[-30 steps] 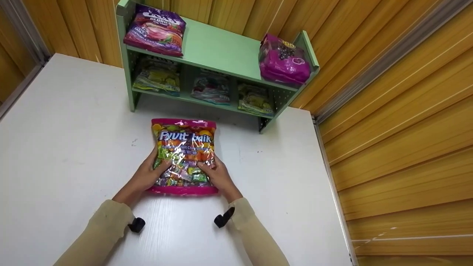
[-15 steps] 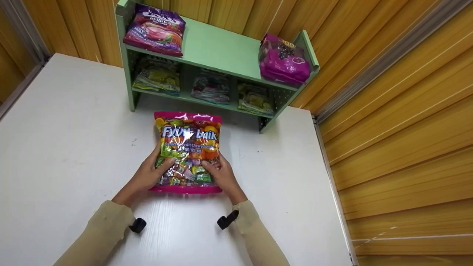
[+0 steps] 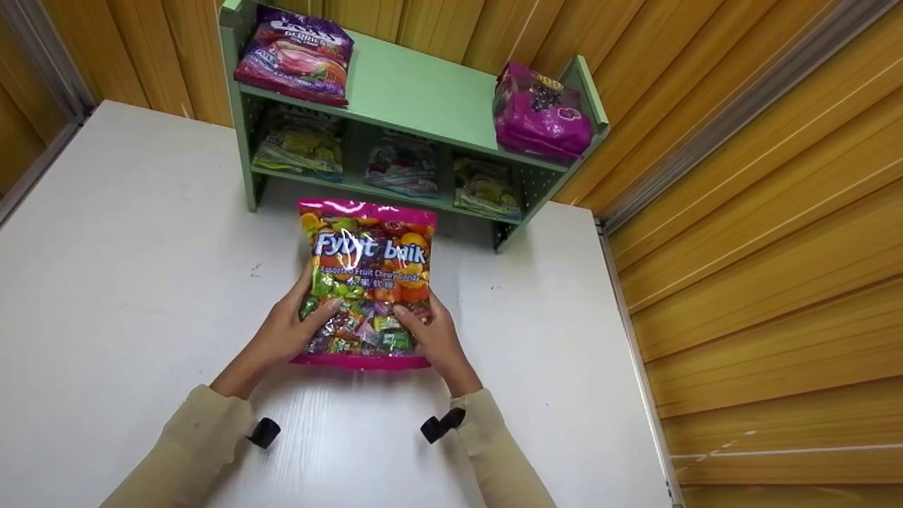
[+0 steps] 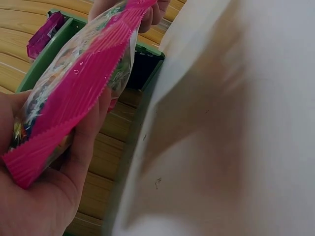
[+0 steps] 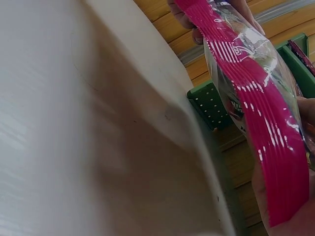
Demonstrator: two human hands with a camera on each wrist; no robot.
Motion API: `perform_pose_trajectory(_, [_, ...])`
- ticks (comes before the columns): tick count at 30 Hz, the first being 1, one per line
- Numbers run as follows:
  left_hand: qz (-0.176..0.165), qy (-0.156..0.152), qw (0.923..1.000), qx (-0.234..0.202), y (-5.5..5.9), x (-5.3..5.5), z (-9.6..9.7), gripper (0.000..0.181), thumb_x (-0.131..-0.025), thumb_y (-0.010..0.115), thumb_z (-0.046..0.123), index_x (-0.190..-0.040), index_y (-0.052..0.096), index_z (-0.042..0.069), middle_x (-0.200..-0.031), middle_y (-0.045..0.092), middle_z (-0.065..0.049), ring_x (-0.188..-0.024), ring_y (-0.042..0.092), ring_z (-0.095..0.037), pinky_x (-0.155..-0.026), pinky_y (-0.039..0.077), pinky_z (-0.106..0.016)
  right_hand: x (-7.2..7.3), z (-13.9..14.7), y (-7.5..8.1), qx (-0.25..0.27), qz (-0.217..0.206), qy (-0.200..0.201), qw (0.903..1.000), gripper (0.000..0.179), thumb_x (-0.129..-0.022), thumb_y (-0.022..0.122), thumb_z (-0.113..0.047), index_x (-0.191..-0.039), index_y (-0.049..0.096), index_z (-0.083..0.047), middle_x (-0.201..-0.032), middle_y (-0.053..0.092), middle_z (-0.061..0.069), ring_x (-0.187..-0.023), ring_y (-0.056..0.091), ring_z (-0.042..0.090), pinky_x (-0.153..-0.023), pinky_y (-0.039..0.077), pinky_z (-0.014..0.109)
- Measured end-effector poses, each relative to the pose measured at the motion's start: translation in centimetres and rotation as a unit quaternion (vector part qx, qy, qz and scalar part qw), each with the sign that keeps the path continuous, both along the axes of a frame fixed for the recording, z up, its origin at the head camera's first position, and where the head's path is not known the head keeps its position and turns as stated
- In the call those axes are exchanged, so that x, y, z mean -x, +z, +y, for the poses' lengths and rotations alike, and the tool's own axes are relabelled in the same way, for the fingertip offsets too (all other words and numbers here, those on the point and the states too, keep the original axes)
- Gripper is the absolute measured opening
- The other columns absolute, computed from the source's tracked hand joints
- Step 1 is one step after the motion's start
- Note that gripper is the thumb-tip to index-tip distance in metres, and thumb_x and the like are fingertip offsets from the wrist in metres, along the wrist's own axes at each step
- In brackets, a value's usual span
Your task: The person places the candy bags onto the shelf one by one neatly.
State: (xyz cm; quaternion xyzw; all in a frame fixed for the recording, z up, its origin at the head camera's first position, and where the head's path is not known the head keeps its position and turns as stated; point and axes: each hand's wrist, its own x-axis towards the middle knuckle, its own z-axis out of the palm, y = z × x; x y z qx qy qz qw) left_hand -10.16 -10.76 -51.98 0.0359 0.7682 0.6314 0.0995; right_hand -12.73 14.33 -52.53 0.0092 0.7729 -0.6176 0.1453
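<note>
A colourful bag of fruit chewy candy [image 3: 370, 275] with pink sealed ends is held between both hands, its printed front facing up. My left hand [image 3: 288, 328] grips its left side, thumb on the front and fingers behind. On the right side my right hand [image 3: 439, 335] grips it the same way. Both wrist views show the bag's crimped pink bottom seal [image 4: 81, 93] above the white table, with a shadow cast below. Part of the bag's back is hidden by the hands.
Behind the bag stands a green two-tier shelf [image 3: 416, 85]. A purple berries candy bag [image 3: 296, 56] and a magenta bag [image 3: 542, 116] sit on top. Three bags, including a yellow one [image 3: 302, 147], lie on its lower tier. Wood-patterned walls surround the white table [image 3: 141, 247].
Both hands have moved the candy bag slightly right and up, toward the shelf. It looks larger now, and its top edge has tipped up. The shelf's bags stay put.
</note>
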Motion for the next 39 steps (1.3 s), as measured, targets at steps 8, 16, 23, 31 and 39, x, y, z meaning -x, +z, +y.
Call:
perform_pose_trajectory(8, [0.007, -0.004, 1.0, -0.005, 1.5, -0.3, 0.3, 0.08, -0.095, 0.054, 0.05, -0.153, -0.001, 0.043, -0.147, 0.043, -0.017, -0.105, 0.062, -0.028, -0.087, 0.054, -0.041, -0.5, 0.2, 1.7, -0.006, 0.027, 0.001, 0.9996, 0.068, -0.087, 0.067, -0.049, -0.144, 0.041, -0.025, -0.129, 0.059, 0.002, -0.11, 0.061, 0.019, -0.096, 0.051, 0.036])
perform_pose_trajectory(16, [0.024, -0.004, 0.9996, 0.014, 3.0, -0.5, 0.5, 0.081, -0.095, 0.055, 0.05, -0.154, 0.001, 0.039, -0.143, 0.047, -0.014, -0.106, 0.062, -0.027, -0.088, 0.054, -0.043, -0.9, 0.4, 3.1, -0.017, 0.049, -0.006, 0.9986, 0.065, -0.086, 0.067, -0.05, -0.141, 0.044, -0.023, -0.127, 0.06, 0.002, -0.108, 0.061, 0.018, -0.098, 0.05, 0.036])
perform_pose_trajectory(23, [0.055, -0.008, 0.9983, 0.019, 4.5, -0.5, 0.7, 0.082, -0.095, 0.056, 0.047, -0.155, 0.002, 0.038, -0.14, 0.051, -0.013, -0.108, 0.062, -0.028, -0.091, 0.053, -0.047, -1.1, 0.6, 4.5, 0.008, 0.071, -0.005, 0.9974, 0.061, -0.088, 0.068, -0.044, -0.139, 0.044, -0.019, -0.128, 0.058, 0.005, -0.109, 0.061, 0.021, -0.096, 0.051, 0.036])
perform_pose_trajectory(31, [0.078, -0.014, 0.9968, 0.011, 6.3, -0.3, 0.9, 0.081, -0.095, 0.058, 0.044, -0.155, 0.004, 0.039, -0.139, 0.052, -0.011, -0.11, 0.061, -0.028, -0.093, 0.053, -0.048, -1.0, 1.0, 6.2, 0.001, 0.094, -0.008, 0.9955, 0.062, -0.087, 0.068, -0.047, -0.137, 0.046, -0.02, -0.127, 0.059, 0.003, -0.11, 0.061, 0.022, -0.099, 0.051, 0.036])
perform_pose_trajectory(39, [0.091, -0.02, 0.9957, 0.002, 8.0, 0.3, 1.0, 0.08, -0.094, 0.059, 0.044, -0.153, 0.005, 0.042, -0.14, 0.051, -0.009, -0.113, 0.06, -0.028, -0.094, 0.053, -0.048, -0.5, 1.3, 7.8, -0.013, 0.098, -0.02, 0.9949, 0.064, -0.086, 0.068, -0.05, -0.138, 0.045, -0.021, -0.128, 0.059, 0.003, -0.111, 0.06, 0.022, -0.1, 0.05, 0.036])
